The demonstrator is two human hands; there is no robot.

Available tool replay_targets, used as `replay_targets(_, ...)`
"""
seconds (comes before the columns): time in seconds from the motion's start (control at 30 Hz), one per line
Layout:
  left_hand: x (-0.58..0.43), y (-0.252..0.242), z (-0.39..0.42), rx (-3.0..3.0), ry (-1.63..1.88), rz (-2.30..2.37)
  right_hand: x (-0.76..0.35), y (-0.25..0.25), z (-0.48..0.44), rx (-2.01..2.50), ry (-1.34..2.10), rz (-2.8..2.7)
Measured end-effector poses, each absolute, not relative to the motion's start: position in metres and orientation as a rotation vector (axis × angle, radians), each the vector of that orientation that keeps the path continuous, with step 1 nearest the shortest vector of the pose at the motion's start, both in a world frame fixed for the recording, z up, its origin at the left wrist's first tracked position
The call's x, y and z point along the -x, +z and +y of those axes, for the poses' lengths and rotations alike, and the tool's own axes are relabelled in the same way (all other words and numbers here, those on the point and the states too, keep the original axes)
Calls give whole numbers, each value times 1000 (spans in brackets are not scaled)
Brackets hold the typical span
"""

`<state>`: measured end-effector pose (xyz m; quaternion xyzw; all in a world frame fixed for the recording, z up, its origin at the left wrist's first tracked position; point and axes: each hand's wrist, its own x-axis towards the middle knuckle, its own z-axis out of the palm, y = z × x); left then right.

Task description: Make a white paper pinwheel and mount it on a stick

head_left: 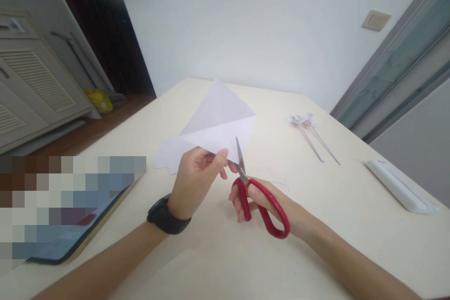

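Observation:
My left hand, with a dark band on its wrist, pinches the near edge of a folded sheet of white paper between thumb and fingers. The paper stretches away from me and comes to a point at the far end. My right hand grips red-handled scissors, blades pointing away and parted. One blade shows above the paper at its near right edge; the other is mostly hidden. Under the held sheet, at its left, more white paper lies on the table.
Two paper pinwheels on sticks lie at the right of the pale table. Farther right is a white packet. A tablet-like device, partly blurred out, rests at the left. A white wall stands behind the table.

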<state>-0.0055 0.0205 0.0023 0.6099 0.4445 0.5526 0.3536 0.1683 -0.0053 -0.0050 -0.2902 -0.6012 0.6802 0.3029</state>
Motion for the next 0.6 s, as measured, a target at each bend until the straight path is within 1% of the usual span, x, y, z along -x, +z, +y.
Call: replay_targets(0.6,5,3,20,-1562,1441,1107,-170,-9,-4,726,1828,-1590)
